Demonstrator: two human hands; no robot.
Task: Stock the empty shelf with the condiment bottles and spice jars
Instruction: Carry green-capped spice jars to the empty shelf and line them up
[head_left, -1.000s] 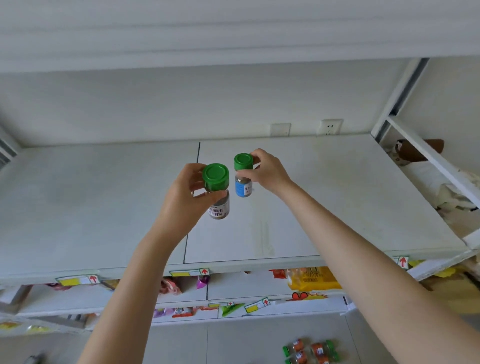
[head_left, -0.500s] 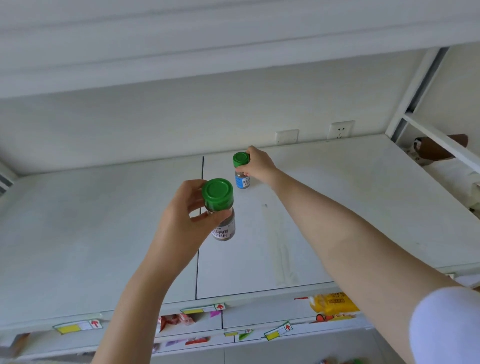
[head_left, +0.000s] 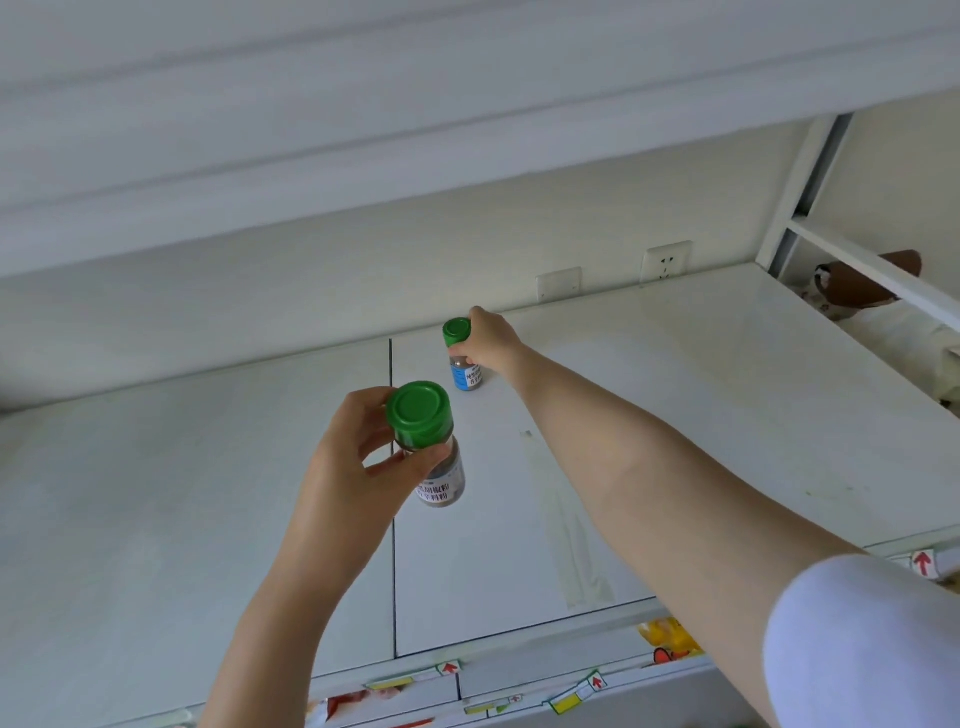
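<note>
Head view was all we had, looking down over both bare arms onto the white shelf (head_left: 727, 415). Our left hand (head_left: 353, 467) gripped a spice jar with a white label (head_left: 441, 480), the thumb and curled fingers (head_left: 363, 410) closed round its neck just under the green cap (head_left: 418, 413). That jar was held tilted above the shelf, over the dark seam (head_left: 392, 545) between the two shelf panels, near the middle of the shelf's depth.

Our right hand (head_left: 493, 338) reached farther back, its fingers wrapped round the green cap and neck of a blue-labelled spice jar (head_left: 466, 373). This jar stood upright just right of the seam, towards the back wall; its base was at the shelf surface, but we could not tell whether it touched. The two jars were apart, the blue-labelled one behind and slightly right of the other.

A pale strip of tape (head_left: 576, 551) lay on the right panel under our right forearm. On the wall behind sat a power socket (head_left: 666, 260) and a blank plate (head_left: 559, 283). Price tags with red arrows (head_left: 449, 667) lined the shelf's front edge, and a white sleeve (head_left: 857, 639) covered our right upper arm.
</note>
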